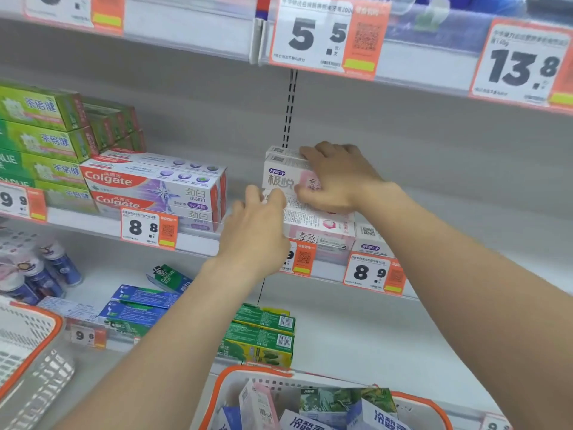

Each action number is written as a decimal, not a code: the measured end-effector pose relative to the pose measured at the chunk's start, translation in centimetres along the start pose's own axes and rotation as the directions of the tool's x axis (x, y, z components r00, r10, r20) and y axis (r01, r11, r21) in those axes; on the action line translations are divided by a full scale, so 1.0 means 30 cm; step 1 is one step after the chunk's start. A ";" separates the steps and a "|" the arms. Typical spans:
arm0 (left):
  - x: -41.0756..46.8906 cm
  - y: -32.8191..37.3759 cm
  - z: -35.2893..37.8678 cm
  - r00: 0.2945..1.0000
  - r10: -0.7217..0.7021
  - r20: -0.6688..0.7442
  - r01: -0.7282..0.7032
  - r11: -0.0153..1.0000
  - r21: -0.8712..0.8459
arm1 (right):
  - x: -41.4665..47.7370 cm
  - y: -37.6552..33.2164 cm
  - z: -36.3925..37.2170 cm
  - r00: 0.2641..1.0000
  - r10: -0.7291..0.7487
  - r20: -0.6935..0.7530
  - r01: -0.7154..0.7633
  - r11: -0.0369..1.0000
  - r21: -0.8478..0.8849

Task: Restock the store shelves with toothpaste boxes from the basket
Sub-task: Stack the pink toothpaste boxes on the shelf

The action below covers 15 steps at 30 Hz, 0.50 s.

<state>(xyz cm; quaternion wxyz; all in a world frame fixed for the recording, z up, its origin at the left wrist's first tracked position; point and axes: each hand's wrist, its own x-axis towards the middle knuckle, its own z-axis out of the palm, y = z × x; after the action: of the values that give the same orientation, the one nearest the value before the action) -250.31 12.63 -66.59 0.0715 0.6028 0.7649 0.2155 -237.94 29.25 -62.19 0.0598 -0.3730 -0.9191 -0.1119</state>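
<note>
Basket [248, 368] at 6 stocked; placing: right hand [338, 178] fingers [313, 150] clamp pink box [280, 178] at 12, left hand [254, 234] grip unclear; next align, release.

Pale grey store shelves [356, 336], evenly lit.
Grey back panel [434, 135] at 2 o'clock; black slotted upright [290, 113] at 12; orange price tags [310, 35] along shelf edges.

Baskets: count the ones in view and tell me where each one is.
2. One orange-rimmed basket sits at the lower left, cut off by the frame edge. The second basket is at the bottom centre, holding toothpaste boxes. Others may lie out of frame.
</note>
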 end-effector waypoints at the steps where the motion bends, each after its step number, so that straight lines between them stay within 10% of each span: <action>1: -0.006 0.002 0.003 1.000 0.007 -0.024 -0.007 1.000 0.026 | -0.018 -0.011 0.000 0.997 -0.006 -0.074 0.005 1.000 -0.013; 8: -0.102 0.001 -0.002 0.966 0.111 -0.233 -0.133 0.988 -0.079 | -0.349 -0.156 0.008 0.846 0.023 -0.532 0.140 0.954 0.264; 15: -0.271 0.048 0.070 0.894 0.154 0.421 -0.193 0.980 0.052 | -0.721 -0.296 0.009 0.969 -0.099 0.228 -0.020 0.883 0.470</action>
<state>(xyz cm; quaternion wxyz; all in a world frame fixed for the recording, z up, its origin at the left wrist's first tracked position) -246.11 5.67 -69.11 0.1851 0.7033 0.6843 0.0525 -228.71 8.61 -68.07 0.0319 -0.3393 -0.9266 0.1590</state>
